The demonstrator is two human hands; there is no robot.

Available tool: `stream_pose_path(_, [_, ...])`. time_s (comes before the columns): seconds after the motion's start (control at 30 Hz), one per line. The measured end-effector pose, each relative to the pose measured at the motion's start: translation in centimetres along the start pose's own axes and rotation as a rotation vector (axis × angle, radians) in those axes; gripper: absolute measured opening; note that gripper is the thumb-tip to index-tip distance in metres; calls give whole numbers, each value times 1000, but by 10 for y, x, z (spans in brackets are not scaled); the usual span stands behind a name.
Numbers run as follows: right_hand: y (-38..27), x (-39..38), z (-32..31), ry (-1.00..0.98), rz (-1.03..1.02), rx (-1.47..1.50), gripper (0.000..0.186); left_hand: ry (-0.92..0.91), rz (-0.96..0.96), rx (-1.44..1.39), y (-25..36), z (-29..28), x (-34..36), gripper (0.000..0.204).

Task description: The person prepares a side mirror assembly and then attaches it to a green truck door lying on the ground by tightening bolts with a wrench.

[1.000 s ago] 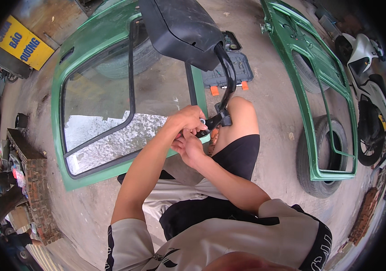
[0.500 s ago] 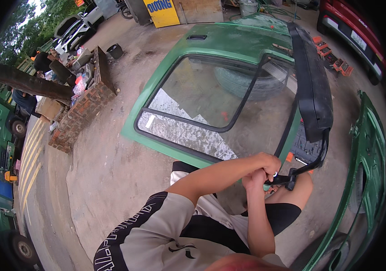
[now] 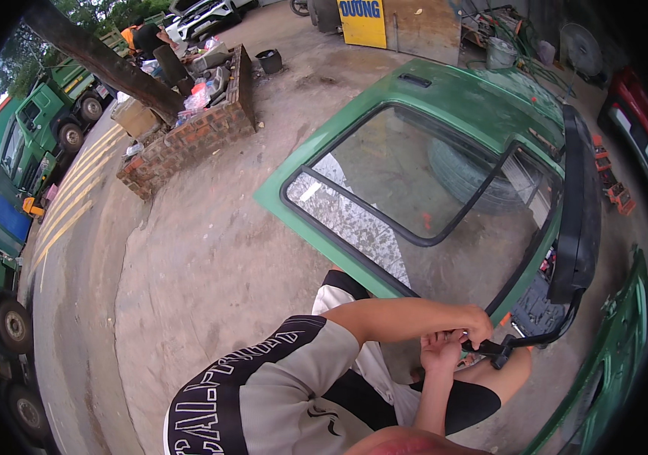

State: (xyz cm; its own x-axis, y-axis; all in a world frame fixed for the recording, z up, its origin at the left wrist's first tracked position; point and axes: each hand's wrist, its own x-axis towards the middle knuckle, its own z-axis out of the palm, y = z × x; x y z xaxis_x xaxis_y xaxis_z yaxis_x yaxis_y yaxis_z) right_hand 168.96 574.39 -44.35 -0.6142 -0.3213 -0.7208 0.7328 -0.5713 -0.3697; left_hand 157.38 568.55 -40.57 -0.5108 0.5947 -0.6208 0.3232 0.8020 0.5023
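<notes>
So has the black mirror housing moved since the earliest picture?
Cannot tell: against the glazed green door, the housing appears farther right, but the camera turned.

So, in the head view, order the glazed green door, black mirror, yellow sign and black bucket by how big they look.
Largest to smallest:
Glazed green door
Black mirror
Yellow sign, partly out of view
Black bucket

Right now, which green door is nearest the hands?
The glazed door in mid-view, its edge beside them; the other green door is farther, at the right edge.
</notes>
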Motion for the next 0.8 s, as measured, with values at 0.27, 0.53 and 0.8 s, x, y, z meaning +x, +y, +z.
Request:
stream_pose_path(0.27, [8,9,7,-118,-122,-2,29,64,-109,156,-9,12,54,48])
stream_pose_path(0.53, [-2,-19,-75,52,-105,-254,46,192,-152,-5,-10,30,37,52])
stream_pose_path(0.8, [-6,-27,-61,150,-183,-272,44,547,22,-157,-16,29,-8,49])
